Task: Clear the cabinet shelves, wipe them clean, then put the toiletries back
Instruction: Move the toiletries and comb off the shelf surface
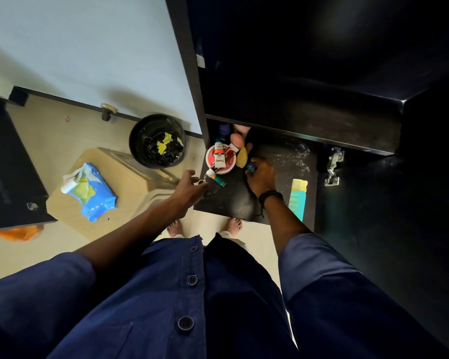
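Left hand point(189, 186) hangs half-open at the shelf point(283, 161) edge, its fingertips at a small key ring point(202, 181). Right hand point(261, 177) is wrapped around a small teal-topped thing point(252, 167), mostly hidden. Behind, a tube point(219, 158) lies on a red tin point(227, 158); items further back vanish in shadow.

White-orange tube point(219, 156): label print blurred; nothing legible anywhere.

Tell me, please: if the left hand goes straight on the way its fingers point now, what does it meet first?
Probably the small keychain bottle beside the left hand, lying at the shelf's front-left edge. The round red tin comes just after. Depth is unclear from this overhead view.
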{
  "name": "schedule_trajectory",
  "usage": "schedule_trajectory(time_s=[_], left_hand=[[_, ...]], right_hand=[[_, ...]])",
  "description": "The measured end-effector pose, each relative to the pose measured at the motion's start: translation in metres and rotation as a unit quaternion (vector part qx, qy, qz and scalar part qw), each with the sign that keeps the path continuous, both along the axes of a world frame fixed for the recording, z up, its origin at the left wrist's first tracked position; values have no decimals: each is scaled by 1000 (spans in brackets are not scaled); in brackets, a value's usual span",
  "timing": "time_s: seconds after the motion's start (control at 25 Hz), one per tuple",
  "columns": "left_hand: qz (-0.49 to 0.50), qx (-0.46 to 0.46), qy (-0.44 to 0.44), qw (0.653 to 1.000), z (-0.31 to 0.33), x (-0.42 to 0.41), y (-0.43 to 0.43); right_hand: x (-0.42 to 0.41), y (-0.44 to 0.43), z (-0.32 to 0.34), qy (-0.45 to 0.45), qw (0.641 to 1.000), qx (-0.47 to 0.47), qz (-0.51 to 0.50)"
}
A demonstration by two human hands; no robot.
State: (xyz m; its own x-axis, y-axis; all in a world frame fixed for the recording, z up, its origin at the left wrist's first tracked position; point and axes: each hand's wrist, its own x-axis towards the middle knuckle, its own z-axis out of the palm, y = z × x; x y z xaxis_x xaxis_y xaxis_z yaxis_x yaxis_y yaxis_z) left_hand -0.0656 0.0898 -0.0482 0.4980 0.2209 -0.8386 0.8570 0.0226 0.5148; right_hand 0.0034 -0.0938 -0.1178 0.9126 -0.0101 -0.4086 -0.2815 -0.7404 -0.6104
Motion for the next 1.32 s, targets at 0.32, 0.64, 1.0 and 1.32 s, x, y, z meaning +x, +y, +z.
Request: schedule_trajectory(time_s=[0.32, 0.64, 1.0, 1.32], left_hand=[[-37, -8, 3, 999, -3, -14, 5], [-113, -9, -9, 994, 1, -25, -9], [-126, 19, -10, 992, -1, -41, -3], [-116, 13, 1, 993, -9, -51, 5]], right_hand=[[-29, -22, 6, -42, 994, -4, -99], [-97, -84, 13, 113, 949, -214, -200], [-95, -102, 7, 186, 943, -123, -245], [-80, -41, 4, 217, 896, 198, -334]])
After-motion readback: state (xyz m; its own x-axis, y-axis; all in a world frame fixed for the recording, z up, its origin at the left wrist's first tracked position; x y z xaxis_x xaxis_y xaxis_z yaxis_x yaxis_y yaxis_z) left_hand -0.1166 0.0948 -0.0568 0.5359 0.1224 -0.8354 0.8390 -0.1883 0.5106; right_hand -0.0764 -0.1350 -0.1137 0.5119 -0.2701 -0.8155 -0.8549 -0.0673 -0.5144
